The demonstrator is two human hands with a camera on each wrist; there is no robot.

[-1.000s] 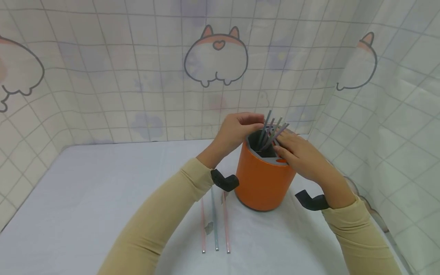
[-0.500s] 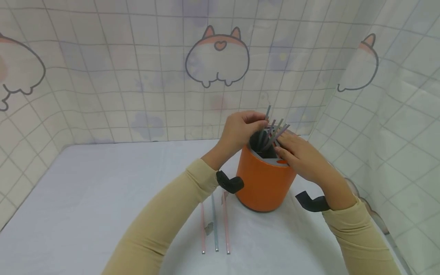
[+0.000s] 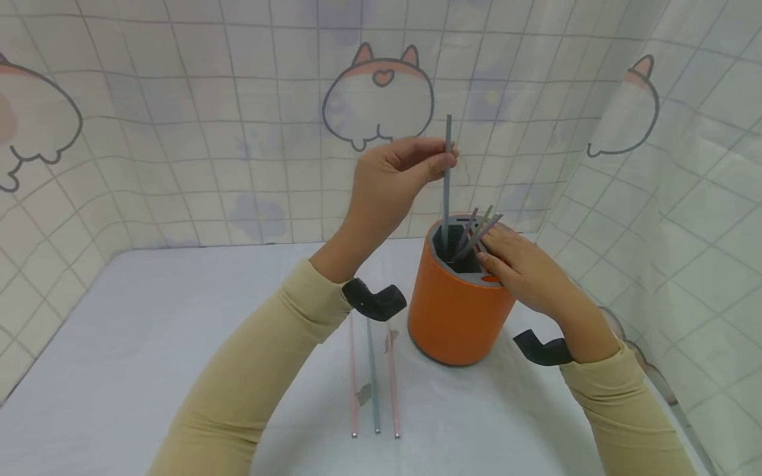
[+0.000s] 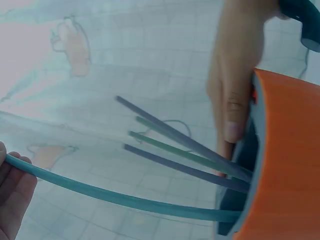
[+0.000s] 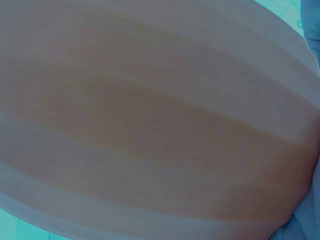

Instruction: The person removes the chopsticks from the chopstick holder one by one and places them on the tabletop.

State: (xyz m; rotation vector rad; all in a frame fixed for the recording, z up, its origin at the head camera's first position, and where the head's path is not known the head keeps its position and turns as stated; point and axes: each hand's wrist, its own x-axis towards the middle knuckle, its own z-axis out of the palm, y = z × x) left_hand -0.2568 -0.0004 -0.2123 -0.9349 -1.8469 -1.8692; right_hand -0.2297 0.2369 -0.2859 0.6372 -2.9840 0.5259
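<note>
Draped all round with a checked cloth printed with cartoon animals, the white table (image 3: pixel 149 344) carries an orange holder (image 3: pixel 458 311) towards its right edge, well back from the near edge. A grey-blue straw (image 3: pixel 446 178) is pinched near its top between thumb and curled fingers of the left hand (image 3: pixel 387 185), raised upright above the holder with only its lower end inside the dark opening. The right hand (image 3: pixel 524 271) is laid on the holder's rim at the right, fingers straight and flat, steadying it; the right wrist view is filled by a blur of the orange wall, so nothing more can be told from it. Several more straws (image 3: pixel 479 231) lean out of the holder, seen fanned beside the right fingers in the left wrist view. Three straws (image 3: pixel 374 377) lie side by side on the table near its front edge, just left of the holder.

The step in hand is judged to be the drawing of one straw out of the holder. The next move would call for a further straight lift until the tip is freed, then a laying down beside the three on the table.

Compared with half a second ago, the left hand is much higher and the straw is nearly withdrawn; the right hand and holder are unmoved.
</note>
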